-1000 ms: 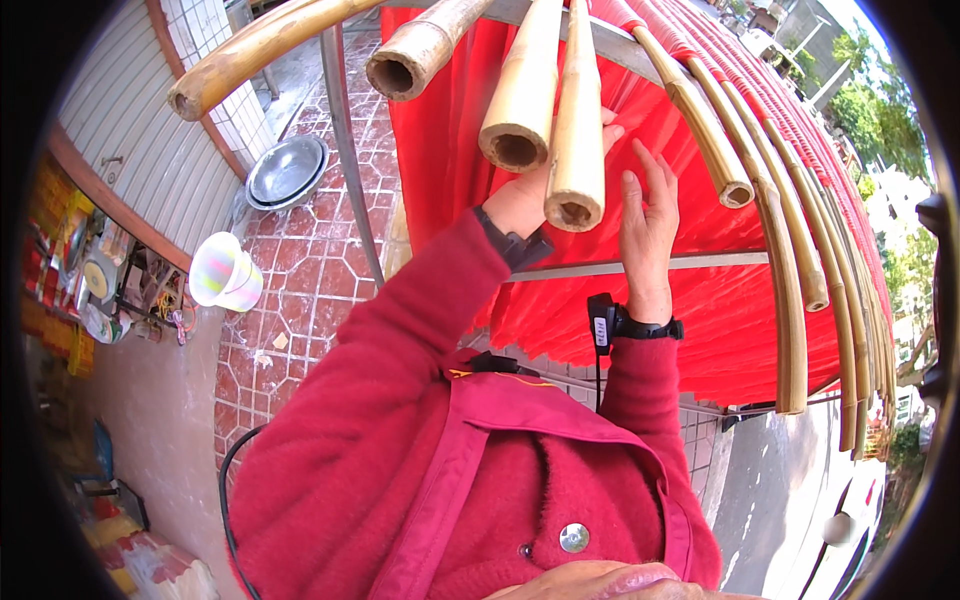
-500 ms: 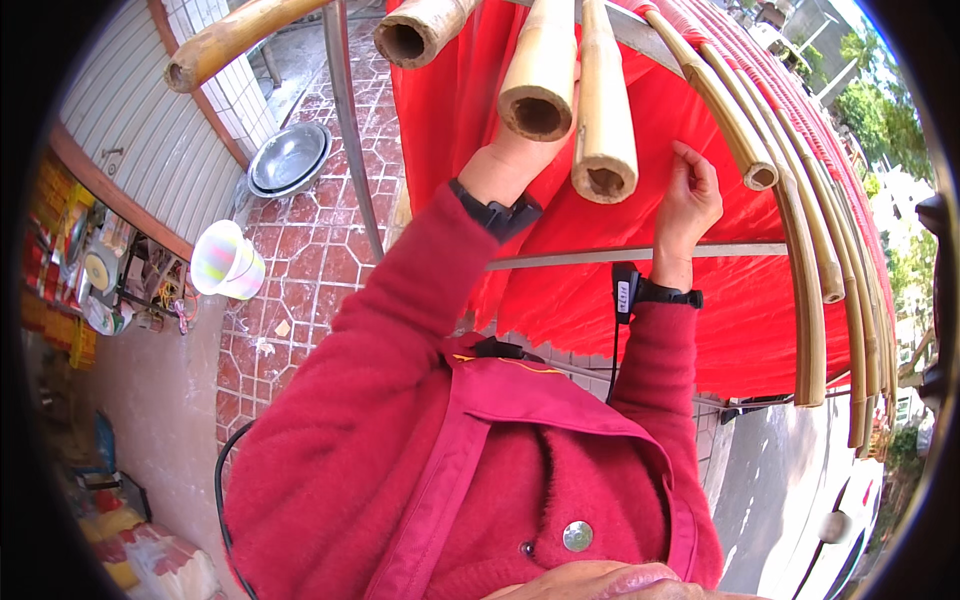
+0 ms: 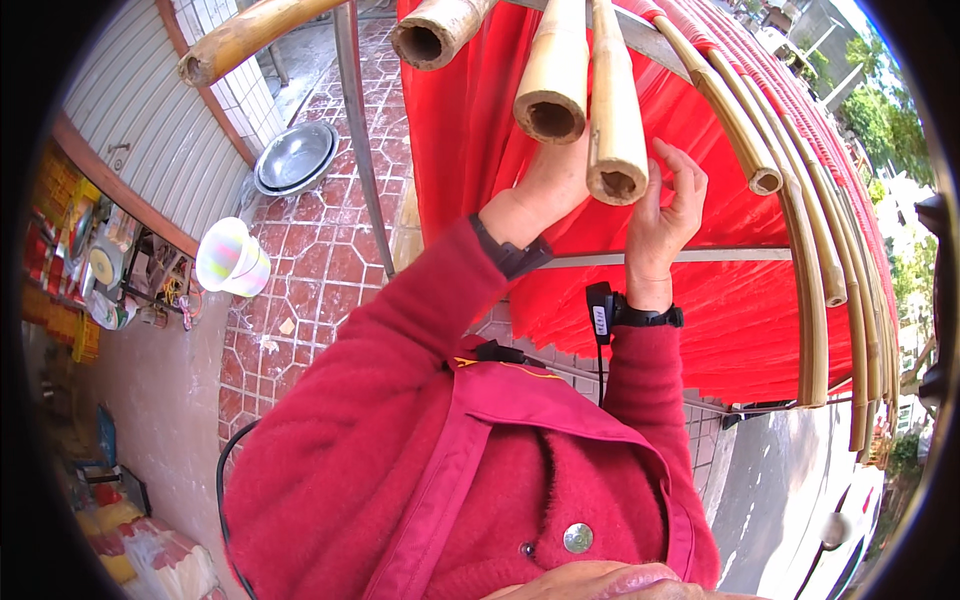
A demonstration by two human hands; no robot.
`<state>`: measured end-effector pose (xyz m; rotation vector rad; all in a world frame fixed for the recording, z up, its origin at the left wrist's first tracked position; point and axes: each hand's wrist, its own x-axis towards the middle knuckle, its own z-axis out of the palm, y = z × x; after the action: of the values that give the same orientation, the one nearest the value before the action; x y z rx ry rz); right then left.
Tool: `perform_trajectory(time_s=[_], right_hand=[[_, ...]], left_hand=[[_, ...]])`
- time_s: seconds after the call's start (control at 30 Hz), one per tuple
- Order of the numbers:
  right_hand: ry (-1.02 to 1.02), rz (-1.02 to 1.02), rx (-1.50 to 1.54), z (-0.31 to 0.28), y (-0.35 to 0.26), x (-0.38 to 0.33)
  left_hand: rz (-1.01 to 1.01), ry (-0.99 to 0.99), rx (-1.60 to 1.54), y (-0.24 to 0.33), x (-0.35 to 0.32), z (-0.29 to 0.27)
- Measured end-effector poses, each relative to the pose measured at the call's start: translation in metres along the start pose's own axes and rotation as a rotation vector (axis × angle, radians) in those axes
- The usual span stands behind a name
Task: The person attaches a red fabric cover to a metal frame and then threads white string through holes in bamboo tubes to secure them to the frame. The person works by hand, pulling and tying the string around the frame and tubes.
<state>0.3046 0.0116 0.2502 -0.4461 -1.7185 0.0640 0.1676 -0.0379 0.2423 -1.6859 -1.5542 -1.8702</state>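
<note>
My left hand (image 3: 545,195) reaches up beneath the bamboo poles, in front of the red cloth (image 3: 470,130). Its fingers pass behind the bamboo pole (image 3: 616,125) and are hidden there, so what they hold does not show. Close to the right side of that pole's hollow end is my right hand (image 3: 668,215), thumb and fingers curved and apart, with nothing visible between them. Whether its thumb touches the pole is unclear. Just left, a thicker bamboo pole (image 3: 553,75) juts out over my left wrist.
More bamboo poles (image 3: 810,300) line the right, below red-wrapped ones. A metal post (image 3: 362,150) and crossbar (image 3: 720,255) frame the cloth. Metal basins (image 3: 296,158) and a pale bucket (image 3: 232,258) stand at left on red tiles (image 3: 310,240). A cable (image 3: 600,375) hangs by my right wrist.
My right hand has moved left toward the pole end, and its fingers have spread from a closer pinch. My left hand has shifted right, farther behind the same pole.
</note>
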Motion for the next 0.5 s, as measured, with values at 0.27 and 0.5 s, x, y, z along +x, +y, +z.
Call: perform_trajectory(time_s=[0.27,0.5], right_hand=[[-0.108,0.124,0.131,0.005,0.001,0.016],[-0.202,0.158,0.121,0.031,0.012,0.007]], left_hand=[[-0.076,0.011,-0.044,0.013,-0.012,-0.003],[-0.137,-0.050,0.004,0.009,-0.035,0.006]])
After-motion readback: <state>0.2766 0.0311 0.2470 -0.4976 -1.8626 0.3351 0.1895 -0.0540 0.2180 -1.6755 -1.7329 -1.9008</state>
